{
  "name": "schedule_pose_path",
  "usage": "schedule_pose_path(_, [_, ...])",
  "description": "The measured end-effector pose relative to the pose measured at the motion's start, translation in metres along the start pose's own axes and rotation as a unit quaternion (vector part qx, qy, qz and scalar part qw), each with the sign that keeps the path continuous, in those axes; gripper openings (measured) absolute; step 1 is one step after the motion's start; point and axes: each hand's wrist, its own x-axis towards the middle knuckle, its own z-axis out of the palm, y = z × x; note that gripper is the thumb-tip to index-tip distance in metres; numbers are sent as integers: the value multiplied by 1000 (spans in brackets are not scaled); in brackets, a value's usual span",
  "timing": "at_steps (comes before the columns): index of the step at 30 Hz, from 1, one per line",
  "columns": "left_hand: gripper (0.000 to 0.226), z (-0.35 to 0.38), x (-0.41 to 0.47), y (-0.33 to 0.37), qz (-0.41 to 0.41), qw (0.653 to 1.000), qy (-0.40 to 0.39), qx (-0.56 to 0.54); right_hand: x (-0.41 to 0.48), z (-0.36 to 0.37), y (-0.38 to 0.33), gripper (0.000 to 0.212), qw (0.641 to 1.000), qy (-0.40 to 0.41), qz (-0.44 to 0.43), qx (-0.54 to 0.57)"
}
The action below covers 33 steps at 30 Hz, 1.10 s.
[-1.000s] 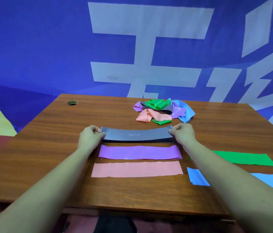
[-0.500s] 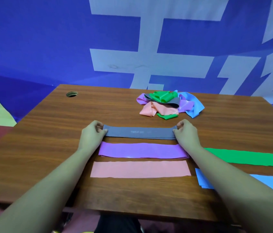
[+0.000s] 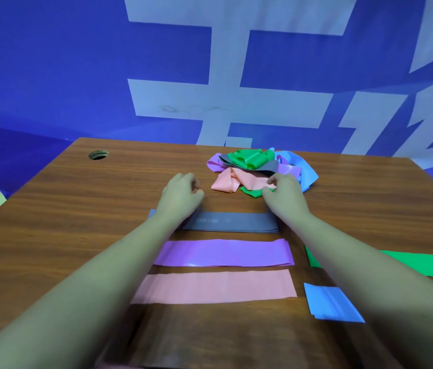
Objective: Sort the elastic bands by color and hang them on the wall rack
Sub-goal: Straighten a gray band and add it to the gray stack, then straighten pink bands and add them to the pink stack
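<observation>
Reaching into the tangled pile carried a risk: its loops lay twisted through one another, so a tug on one colour would likely have dragged others out and onto the sorted strips. The right hand had curled fingers against the pile's near edge, at green and pink folds; whether they pinched anything could not be told. The left hand hung loosely curled and empty, just left of the pile. Behind the fingers, past both wrists, lay the grey band, purple band and pink band. No rack showed.
</observation>
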Motion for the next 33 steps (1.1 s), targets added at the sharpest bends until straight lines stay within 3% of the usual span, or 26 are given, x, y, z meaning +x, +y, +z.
schedule_pose_path(7, [16,37,52,20,-24,999,-43,14,40,27,-16,46,999,-33,-37,0])
schedule_pose_path(11, [36,58,69,9,-35,996,-77,39,56,41,-3,43,997,-47,-34,-48])
schedule_pose_path(14, [21,69,72,2,-2,997,-66,37,58,47,5,36,997,-29,-44,-51])
schedule_pose_path(16, [7,70,71,3,23,999,-39,-5,57,46,7,34,998,-12,-40,-41])
schedule_pose_path(19, [5,59,66,14,1,986,-6,-168,57,37,4,37,999,-14,-20,-22])
schedule_pose_path(24, [3,13,59,50,62,955,1,-291,51,-1,-27,39,995,-13,-32,91])
schedule_pose_path(29, [8,-36,45,93,111,938,-17,-328,27,-68,-77,13,947,-63,-35,312])
schedule_pose_path(33, [17,-68,28,123,125,930,-3,-345,8,-114,-102,21,932,-54,-52,356])
